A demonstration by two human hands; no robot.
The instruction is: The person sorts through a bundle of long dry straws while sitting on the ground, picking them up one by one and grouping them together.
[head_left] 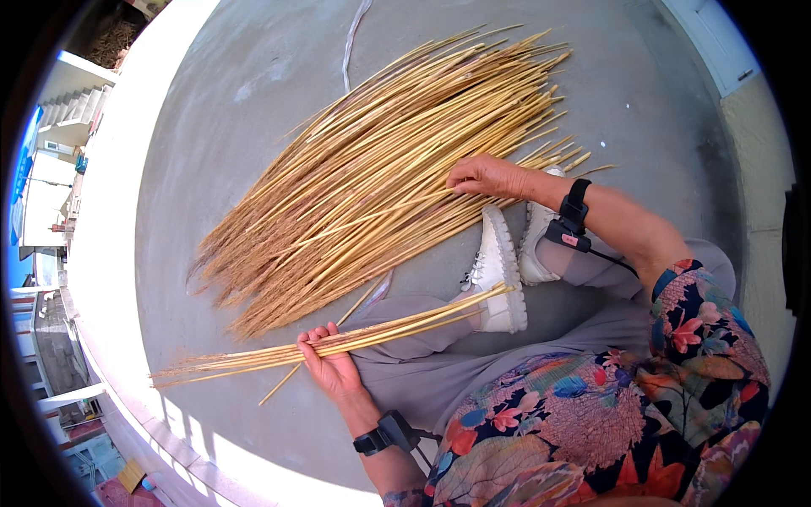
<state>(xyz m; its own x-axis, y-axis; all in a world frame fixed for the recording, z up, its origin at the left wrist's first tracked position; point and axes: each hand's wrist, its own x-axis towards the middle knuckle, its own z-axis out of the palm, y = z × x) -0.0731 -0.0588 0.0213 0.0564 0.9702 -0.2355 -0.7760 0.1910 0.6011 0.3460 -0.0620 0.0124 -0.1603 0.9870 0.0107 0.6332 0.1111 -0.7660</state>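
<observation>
Left hand [331, 363], lower centre-left of the frame: grasping a small bundle [397, 332] of long dry stalks, palm up, fingers curled round it. Bundle runs nearly level, slightly tilted; feathery tips to the left, bare thick ends to the right, over the person's leg and in front of one shoe. Right hand [481, 176], right of centre: fingers pinched on the end of a pale stalk [380, 215] that slants across the big pile [380, 160]; fingertips partly hidden.

Pile fills the upper middle, lying on the grey floor [236, 101]. Stalks roughly parallel, brown brushy heads toward the lower left, yellow butt ends toward the upper right, some sticking out unevenly. One loose stalk [279, 386] passes beneath the held bundle at lower left, at a steeper angle.

Person is seated low: grey trousers [422, 384], white shoes [504, 279] just beside the pile's lower right edge, floral shirt [549, 414] at lower right. Black straps [576, 203] with small boxes on both wrists. Whitish strip [348, 51] on the floor, top centre. Pale door [714, 42] at upper right. Bright sunlit ground along the left.
</observation>
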